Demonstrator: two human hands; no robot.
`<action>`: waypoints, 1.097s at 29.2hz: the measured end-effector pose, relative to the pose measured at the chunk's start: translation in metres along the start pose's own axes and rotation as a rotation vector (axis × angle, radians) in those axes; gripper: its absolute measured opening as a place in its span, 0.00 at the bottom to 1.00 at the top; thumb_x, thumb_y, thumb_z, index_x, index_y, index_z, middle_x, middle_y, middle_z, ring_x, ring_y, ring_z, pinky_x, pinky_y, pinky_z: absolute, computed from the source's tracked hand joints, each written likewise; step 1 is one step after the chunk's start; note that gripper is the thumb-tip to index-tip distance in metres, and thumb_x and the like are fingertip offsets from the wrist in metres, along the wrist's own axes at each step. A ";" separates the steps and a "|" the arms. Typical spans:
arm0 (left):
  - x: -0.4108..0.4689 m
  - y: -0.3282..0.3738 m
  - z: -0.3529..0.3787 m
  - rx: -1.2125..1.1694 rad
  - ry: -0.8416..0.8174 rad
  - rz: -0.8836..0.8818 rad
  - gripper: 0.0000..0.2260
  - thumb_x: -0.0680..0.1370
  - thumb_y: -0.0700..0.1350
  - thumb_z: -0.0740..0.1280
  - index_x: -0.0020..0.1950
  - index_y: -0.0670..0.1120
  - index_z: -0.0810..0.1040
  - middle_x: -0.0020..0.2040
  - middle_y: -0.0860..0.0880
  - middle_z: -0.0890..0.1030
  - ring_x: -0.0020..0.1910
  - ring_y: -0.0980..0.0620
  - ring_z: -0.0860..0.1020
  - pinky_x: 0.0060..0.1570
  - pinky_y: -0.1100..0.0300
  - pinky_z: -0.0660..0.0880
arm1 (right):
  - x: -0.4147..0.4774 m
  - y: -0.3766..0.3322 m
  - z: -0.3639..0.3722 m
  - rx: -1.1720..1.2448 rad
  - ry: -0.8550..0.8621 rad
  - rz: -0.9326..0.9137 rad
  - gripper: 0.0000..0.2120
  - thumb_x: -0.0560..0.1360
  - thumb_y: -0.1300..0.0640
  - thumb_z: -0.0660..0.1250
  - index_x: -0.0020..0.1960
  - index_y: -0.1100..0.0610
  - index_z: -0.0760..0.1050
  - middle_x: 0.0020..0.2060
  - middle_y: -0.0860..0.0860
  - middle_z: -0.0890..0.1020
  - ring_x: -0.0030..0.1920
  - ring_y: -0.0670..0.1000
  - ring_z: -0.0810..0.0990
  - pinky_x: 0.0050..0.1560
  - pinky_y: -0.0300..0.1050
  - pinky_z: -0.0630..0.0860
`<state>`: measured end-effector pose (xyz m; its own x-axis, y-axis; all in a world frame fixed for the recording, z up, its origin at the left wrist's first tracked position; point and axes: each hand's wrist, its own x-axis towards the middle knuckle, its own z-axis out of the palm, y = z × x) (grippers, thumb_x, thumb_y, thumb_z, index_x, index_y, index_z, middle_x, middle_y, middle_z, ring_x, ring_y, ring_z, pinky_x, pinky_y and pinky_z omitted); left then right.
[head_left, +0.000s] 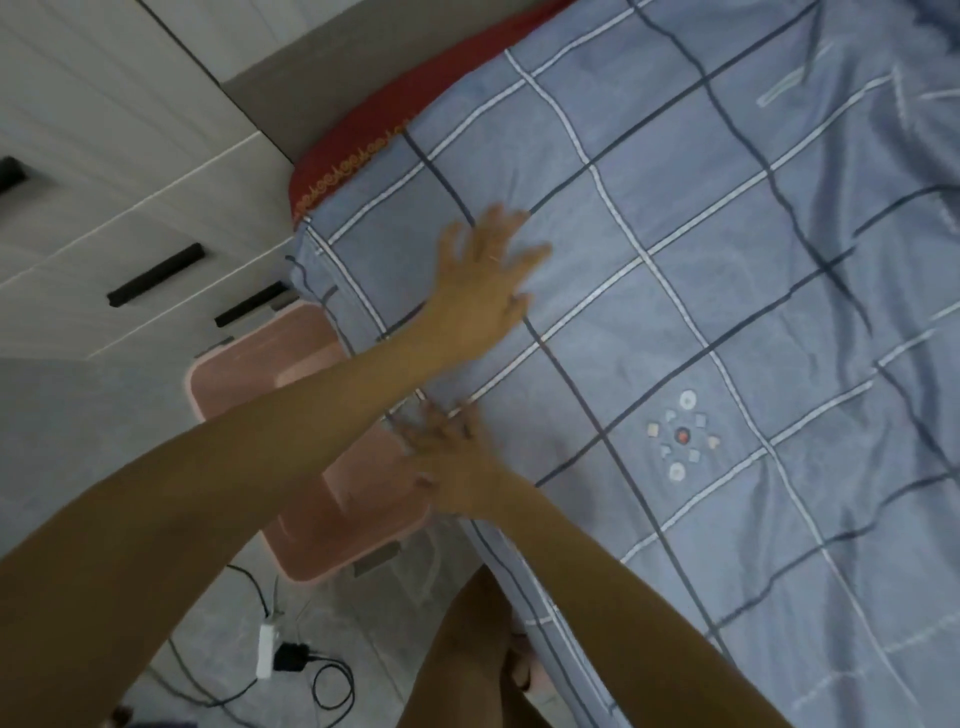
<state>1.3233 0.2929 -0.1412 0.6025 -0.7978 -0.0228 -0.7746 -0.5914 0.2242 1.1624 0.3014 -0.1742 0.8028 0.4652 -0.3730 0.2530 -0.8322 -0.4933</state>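
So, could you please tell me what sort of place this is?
Most likely a bedroom: a blue checked bedcover spread flat, a red sheet under it, and white drawers alongside.

We note pink bin (322, 540) on floor (78, 410) | white drawers (130, 234) behind | power strip (265, 652) beside black charger (292, 656)

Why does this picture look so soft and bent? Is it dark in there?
Head view: the left hand and right hand look slightly smeared on the blue checked quilt; the light is dim and flat, without glare; the wide lens bends the cabinet edges and quilt stripes.
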 end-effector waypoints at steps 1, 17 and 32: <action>0.003 0.008 0.008 0.061 -0.077 0.126 0.22 0.77 0.52 0.59 0.70 0.50 0.70 0.74 0.42 0.64 0.73 0.37 0.60 0.65 0.30 0.55 | -0.012 -0.010 -0.004 0.086 -0.095 -0.045 0.22 0.75 0.49 0.50 0.51 0.53 0.81 0.57 0.53 0.81 0.64 0.58 0.73 0.69 0.57 0.47; -0.132 0.160 0.064 -0.055 -0.397 -0.178 0.33 0.76 0.64 0.53 0.77 0.54 0.49 0.78 0.44 0.46 0.75 0.36 0.44 0.64 0.31 0.36 | -0.307 0.085 0.088 0.070 0.264 0.882 0.30 0.78 0.34 0.44 0.77 0.43 0.49 0.77 0.49 0.51 0.75 0.61 0.51 0.63 0.76 0.50; -0.257 0.414 0.079 -0.042 -1.027 0.348 0.43 0.73 0.58 0.66 0.77 0.54 0.40 0.76 0.47 0.32 0.74 0.47 0.32 0.69 0.33 0.38 | -0.528 -0.035 0.212 0.333 0.547 1.466 0.28 0.78 0.47 0.57 0.75 0.56 0.60 0.73 0.58 0.64 0.72 0.62 0.61 0.68 0.61 0.60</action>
<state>0.8323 0.2439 -0.1189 -0.1124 -0.6499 -0.7517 -0.8528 -0.3251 0.4087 0.6157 0.1485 -0.1267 0.3413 -0.8599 -0.3795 -0.9399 -0.3080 -0.1474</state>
